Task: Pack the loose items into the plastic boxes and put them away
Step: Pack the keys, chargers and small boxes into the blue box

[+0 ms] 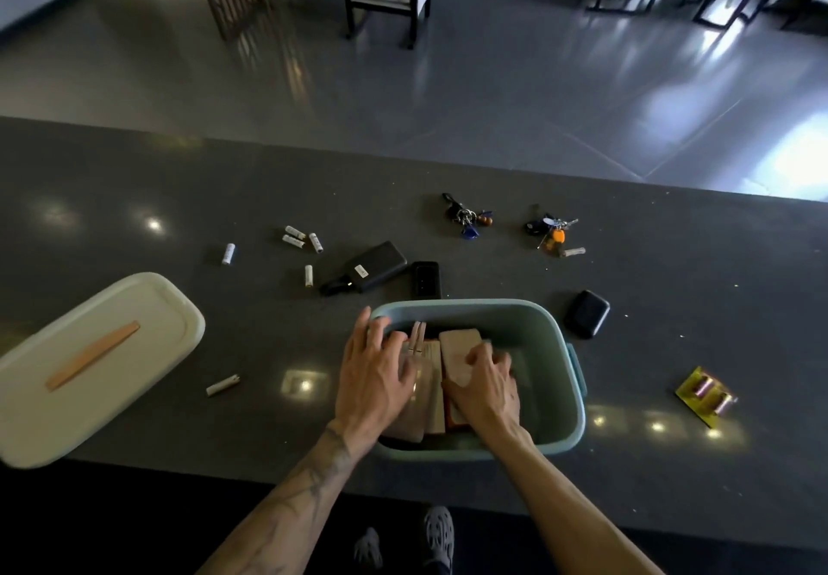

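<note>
- Box [470, 304] at the counter's [134, 198] near edge, open, with flat packets [432, 379] and a tan block [457, 347] inside.
- Left hand [376, 373] in the box, fingers straight and spread, pressing flat on the packets.
- Right hand [488, 388] in the box, fingers curled round the tan block.
- Lid [89, 364] lies well left of the box.
- Loose on the counter beyond the box: batteries [293, 236], power bank [372, 265], keys [468, 216].
- Black case [587, 314] just right of the box; yellow pack [705, 395] further right.
</note>
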The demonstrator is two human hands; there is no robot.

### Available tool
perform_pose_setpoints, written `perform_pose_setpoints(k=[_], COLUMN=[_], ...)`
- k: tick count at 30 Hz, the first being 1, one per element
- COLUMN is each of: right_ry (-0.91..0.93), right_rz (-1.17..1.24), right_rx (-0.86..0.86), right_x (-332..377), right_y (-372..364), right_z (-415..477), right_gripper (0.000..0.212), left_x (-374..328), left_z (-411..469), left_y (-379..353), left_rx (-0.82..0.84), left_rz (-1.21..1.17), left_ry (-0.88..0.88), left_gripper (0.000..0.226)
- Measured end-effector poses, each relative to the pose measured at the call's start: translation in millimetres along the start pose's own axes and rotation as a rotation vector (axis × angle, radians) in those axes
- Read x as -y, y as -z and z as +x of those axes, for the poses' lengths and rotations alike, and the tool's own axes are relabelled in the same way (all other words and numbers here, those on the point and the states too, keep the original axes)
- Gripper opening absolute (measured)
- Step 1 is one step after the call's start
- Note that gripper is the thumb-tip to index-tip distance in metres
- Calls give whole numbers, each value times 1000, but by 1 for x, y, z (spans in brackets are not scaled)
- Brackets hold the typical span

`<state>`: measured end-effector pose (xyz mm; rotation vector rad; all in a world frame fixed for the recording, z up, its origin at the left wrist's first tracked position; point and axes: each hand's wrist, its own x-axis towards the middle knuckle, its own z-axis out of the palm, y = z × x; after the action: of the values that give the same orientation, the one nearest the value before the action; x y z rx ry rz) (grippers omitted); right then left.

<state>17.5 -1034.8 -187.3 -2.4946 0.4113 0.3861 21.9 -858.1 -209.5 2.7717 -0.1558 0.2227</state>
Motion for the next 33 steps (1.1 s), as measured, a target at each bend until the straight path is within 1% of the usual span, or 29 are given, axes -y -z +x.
perform_pose_setpoints(k=[3,5,7,9,10,11,14,16,18,22,24,26,28,30,32,33], right_ry=[43,67,77,80,79,79,85,93,95,96,91,92,108,141,202,238], right_rz=[2,-4,2,13,19,22,10,10,24,58,57,56,65,94,154,201], right_rx=[9,13,31,44,41,33,25,20,15,21,26,45,43,11,-58,-103], right_x=[-4,-6,-8,-10,-11,-12,-13,-14,-15,-17,-18,-18,-18,-20,-23,-25], right_y=[-5,-7,-5,-3,-4,-4,-6,-6,-6,-7,-7,-6,-2,7,25,36], right_z=[3,6,8,9,9,9,8,9,10,11,12,13,11,8,6,8], right_gripper=[57,56,59,61,61,61,64,64,63,61,61,61,59,50,37,32], left_x=[0,1,1,-2,-3,-5,-8,-10,-12,-14,-15,-16,-14,-12,-10,-9], left_z=[1,1,2,3,4,4,4,4,5,6,6,5,5,5,6,9], left_y=[-1,-1,-1,1,1,2,3,3,4,3,4,6,8,10,14,18], left_rx=[7,30,59,99,115,120,127,145,175,191,195,195,164,90,-11,-44], left_rz=[-4,23,79,163,199,222,237,257,287,277,273,266,206,77,-23,-69], left_ry=[8,-6,-28,-28,-23,-15,29,70,96,140,139,118,97,84,72,84], left_gripper=[31,37,52,72,78,79,72,74,82,108,111,107,96,73,49,41])
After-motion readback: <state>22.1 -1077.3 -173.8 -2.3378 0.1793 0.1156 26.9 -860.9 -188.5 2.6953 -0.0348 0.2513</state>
